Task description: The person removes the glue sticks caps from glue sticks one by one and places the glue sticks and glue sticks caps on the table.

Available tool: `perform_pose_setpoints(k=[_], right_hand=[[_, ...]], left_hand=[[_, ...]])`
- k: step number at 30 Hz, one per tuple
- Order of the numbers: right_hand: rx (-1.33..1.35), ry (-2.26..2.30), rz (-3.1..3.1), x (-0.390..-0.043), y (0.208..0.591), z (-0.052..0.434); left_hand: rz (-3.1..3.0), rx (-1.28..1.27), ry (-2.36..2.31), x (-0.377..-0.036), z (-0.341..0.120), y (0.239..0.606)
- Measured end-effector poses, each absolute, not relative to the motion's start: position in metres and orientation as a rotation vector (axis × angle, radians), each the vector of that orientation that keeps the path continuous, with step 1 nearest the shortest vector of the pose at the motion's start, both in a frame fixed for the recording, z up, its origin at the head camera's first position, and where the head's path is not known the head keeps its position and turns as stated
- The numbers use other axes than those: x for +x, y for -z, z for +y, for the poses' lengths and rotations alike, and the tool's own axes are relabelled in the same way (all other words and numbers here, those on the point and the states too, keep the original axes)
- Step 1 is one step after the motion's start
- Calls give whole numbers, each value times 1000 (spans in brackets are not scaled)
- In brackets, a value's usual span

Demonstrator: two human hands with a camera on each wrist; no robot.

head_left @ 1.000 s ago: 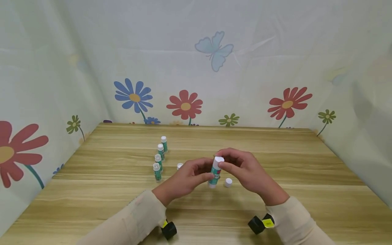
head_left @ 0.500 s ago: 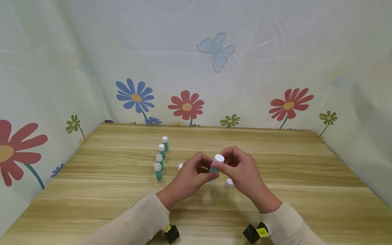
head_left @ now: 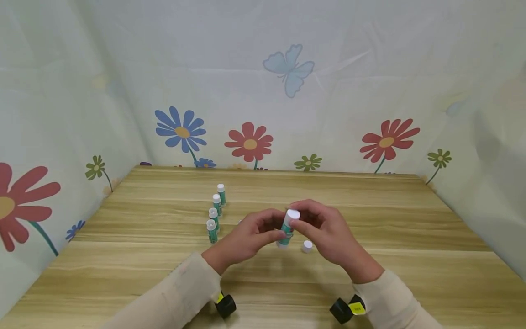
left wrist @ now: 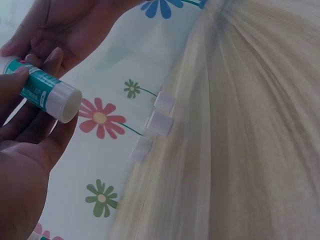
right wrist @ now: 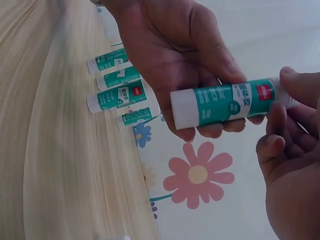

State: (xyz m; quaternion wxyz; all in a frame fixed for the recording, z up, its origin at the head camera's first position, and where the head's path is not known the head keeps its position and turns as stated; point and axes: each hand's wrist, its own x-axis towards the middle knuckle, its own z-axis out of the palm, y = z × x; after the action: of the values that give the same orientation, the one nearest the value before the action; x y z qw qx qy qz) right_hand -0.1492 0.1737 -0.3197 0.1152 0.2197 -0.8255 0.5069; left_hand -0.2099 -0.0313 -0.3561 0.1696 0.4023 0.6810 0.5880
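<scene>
Between both hands a green and white glue stick (head_left: pixel 285 234) is held above the table, tilted slightly, its white cap (head_left: pixel 292 215) upward. My left hand (head_left: pixel 251 236) grips its green body, thumb on the near side. At the top, my right hand (head_left: pixel 330 235) pinches the cap between thumb and fingers. The right wrist view shows the printed label (right wrist: pixel 242 100) and the white base (right wrist: pixel 185 109) facing that camera. A loose white cap (head_left: pixel 307 246) sits on the table beside the right hand.
Several glue sticks (head_left: pixel 212 233) stand in a slanting row left of the hands; the nearer two show open-looking white tops. More white caps (left wrist: pixel 160 123) stand on the wooden table (head_left: pixel 370 205) in the left wrist view. A flowered curtain (head_left: pixel 328 114) encloses the table's back and sides.
Half a second ago the hands were closer together and covered more of the glue stick. They have drawn slightly apart, leaving more of its green body visible; the right hand still pinches the cap.
</scene>
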Motion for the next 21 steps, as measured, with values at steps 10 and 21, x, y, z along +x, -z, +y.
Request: perform_pose_setpoints(k=[10, 21], right_hand=[[591, -1527, -2419, -151, 324, 170], [231, -1502, -2384, -148, 326, 158]], left_hand=[[1931, 1112, -1771, -206, -28, 358], [2194, 1137, -1797, -199, -17, 364]])
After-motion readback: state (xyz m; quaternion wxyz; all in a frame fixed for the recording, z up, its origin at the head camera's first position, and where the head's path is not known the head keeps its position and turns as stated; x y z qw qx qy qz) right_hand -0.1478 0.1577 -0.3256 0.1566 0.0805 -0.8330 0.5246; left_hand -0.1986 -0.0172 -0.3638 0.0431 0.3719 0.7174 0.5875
